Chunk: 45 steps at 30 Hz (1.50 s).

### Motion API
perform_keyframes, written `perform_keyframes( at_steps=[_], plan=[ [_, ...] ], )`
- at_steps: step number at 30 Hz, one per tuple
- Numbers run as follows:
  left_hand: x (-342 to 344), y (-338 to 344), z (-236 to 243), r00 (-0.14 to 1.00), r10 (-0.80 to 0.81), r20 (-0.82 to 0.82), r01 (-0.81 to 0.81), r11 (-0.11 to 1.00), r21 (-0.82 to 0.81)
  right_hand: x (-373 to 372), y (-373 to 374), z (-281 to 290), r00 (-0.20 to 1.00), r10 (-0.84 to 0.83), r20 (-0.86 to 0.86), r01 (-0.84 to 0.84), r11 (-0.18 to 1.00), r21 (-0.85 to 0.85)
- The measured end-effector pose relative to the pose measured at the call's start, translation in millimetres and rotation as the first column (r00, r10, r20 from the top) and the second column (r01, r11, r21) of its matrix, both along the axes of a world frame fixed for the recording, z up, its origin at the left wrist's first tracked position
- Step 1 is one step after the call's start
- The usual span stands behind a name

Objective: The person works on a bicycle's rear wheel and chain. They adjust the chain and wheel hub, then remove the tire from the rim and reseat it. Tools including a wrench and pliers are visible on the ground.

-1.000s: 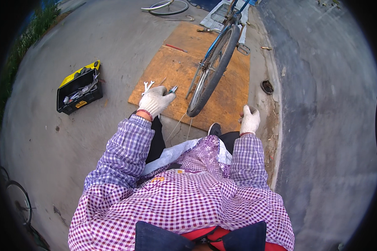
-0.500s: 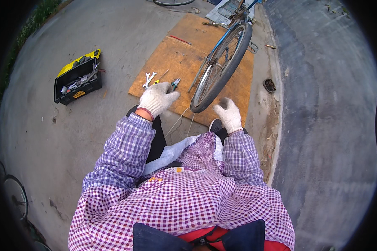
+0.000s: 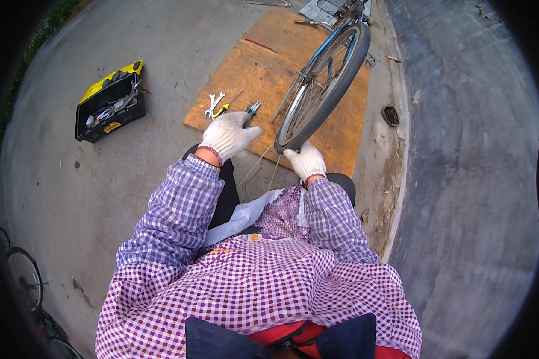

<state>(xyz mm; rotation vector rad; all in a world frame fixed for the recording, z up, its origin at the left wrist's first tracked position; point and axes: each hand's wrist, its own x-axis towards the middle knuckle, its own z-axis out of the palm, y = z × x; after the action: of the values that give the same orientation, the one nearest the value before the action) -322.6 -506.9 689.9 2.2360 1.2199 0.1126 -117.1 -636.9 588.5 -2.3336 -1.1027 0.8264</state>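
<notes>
The bicycle wheel (image 3: 322,84) with its black tyre stands in front of me, slanting away to the far right. My right hand (image 3: 307,161), in a white knit glove, is at the near end of the tyre, thumb and fingers closed about its edge. To the left of the wheel my left hand (image 3: 229,136) hangs in the air, gloved too. Its fingers are bent and apart from the thumb, with nothing seen between them. Just beyond it lie pliers (image 3: 253,109), a screwdriver with a yellow-black handle (image 3: 220,111) and wrenches (image 3: 212,104).
A wooden board (image 3: 239,84) lies under the bicycle, with a red thin tool (image 3: 261,45) on it. At left stands a black toolbox (image 3: 111,113) with a yellow lid, full of tools. A small dark round dish (image 3: 390,115) sits right of the board. Another wheel (image 3: 25,278) shows at lower left.
My right hand has moved left and forward from beside the wheel and closed on the tyre's near end. My left hand has shifted slightly right, still off the wheel.
</notes>
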Motion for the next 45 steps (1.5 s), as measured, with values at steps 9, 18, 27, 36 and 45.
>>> perform_keyframes(
  at_steps=[9,18,27,36,45],
  plan=[
    [-14.7,2.5,-8.0,0.998,0.050,0.039,-0.049,0.999,-0.022,20.4,-13.4,-17.3,0.968,-0.229,-0.107,0.252,0.904,0.345],
    [-22.6,2.2,-3.9,1.000,-0.002,0.018,0.003,0.999,-0.036,-19.4,-7.6,23.3,0.980,-0.198,-0.018,0.183,0.861,0.474],
    [-22.6,-2.6,-6.0,1.000,0.001,0.013,-0.001,0.999,-0.038,-27.9,-7.5,37.8,0.968,-0.251,0.034,0.197,0.831,0.520],
    [-13.0,17.2,8.1,0.999,-0.048,-0.014,0.048,0.999,0.001,-26.4,4.8,53.1,0.963,-0.271,0.003,0.230,0.822,0.521],
    [70.6,-38.0,11.9,1.000,0.019,-0.016,-0.019,1.000,-0.003,63.4,-43.7,67.1,0.969,-0.239,-0.065,0.230,0.773,0.591]
  ],
)
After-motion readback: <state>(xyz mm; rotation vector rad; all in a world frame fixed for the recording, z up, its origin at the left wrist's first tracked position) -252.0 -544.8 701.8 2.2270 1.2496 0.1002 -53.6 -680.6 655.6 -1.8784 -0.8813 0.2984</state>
